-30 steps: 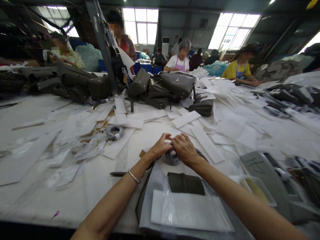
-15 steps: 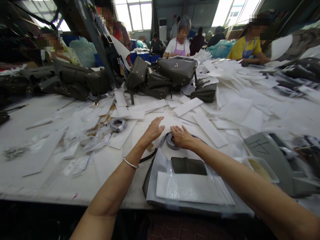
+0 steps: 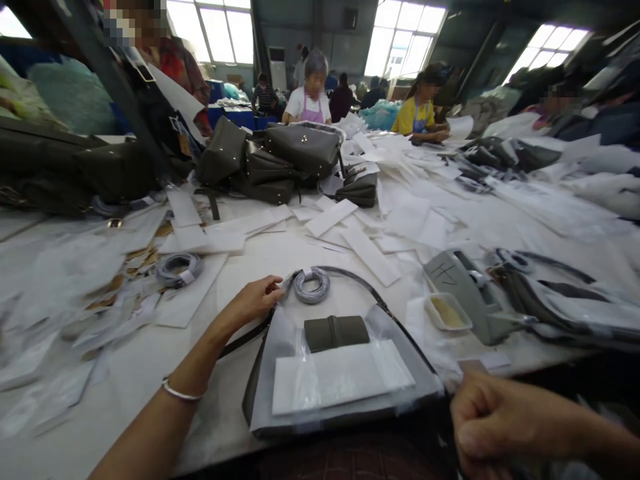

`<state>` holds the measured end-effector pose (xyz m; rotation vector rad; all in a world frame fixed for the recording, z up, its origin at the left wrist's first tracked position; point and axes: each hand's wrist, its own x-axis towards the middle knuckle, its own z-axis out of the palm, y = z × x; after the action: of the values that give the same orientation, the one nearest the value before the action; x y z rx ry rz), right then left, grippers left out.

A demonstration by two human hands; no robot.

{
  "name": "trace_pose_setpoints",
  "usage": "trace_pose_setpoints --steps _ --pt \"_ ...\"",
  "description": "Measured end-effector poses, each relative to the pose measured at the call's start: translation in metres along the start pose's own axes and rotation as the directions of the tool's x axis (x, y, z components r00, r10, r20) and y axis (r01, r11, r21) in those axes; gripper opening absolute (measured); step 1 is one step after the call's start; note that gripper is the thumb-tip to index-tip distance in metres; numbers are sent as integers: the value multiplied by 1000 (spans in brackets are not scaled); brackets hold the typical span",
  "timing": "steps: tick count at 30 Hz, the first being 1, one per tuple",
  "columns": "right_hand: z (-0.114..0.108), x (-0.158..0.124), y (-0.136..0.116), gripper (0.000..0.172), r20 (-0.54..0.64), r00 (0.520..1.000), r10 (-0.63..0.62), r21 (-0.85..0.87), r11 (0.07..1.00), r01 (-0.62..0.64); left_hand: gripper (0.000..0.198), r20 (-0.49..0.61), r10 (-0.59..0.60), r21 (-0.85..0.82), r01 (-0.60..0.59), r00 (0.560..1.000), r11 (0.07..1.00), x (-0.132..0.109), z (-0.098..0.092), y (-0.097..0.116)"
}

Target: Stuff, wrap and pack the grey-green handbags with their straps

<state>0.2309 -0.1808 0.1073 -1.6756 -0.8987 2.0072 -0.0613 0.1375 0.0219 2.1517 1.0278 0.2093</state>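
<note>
OK, nearest on my feed: right hand (image 3: 493, 423) at lower right, just off the bag's corner by the table edge, clenched in a fist. Can't tell if anything's inside it.

Dark olive bag (image 3: 254, 383) lies on the table (image 3: 220, 413) in front of me, mostly covered by white wrap (image 3: 287, 347). On top: a white strip (image 3: 343, 377), then a dark banded piece (image 3: 336, 332) just beyond.

Left hand (image 3: 257, 299), bracelet (image 3: 183, 393) on the wrist, is at the bag's far left, fingers bent, beside the strap (image 3: 367, 287). Can't tell if it's gripping. Strap arcs over the bag's far side; grey coil (image 3: 311, 297) sits inside the arc.

Right of that: plastic tub (image 3: 463, 327), yellowish contents, next to a grey tape dispenser (image 3: 457, 280); another wrapped bag (image 3: 520, 300) beyond. Left: second coil (image 3: 173, 280) among loose white pieces.

Mid-table, scattered white sheets (image 3: 370, 253). Behind them, a dark bag pile (image 3: 303, 147). Far side: co-workers in a white top (image 3: 313, 110) and yellow top (image 3: 413, 120), windows (image 3: 405, 40) at the back.
</note>
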Motion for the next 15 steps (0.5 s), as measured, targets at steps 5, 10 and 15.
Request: trace_pose_setpoints --steps 5,10,15 --pt "40 51 88 50 -266 961 -79 380 907 180 61 11 -84 184 80 996 980 25 11 19" --pt "70 83 84 58 -266 946 -184 683 657 320 53 64 -70 167 59 995 984 34 13 21" --pt "81 89 65 59 -209 885 -416 701 567 432 44 -27 -3 115 7 1000 993 17 6 40"
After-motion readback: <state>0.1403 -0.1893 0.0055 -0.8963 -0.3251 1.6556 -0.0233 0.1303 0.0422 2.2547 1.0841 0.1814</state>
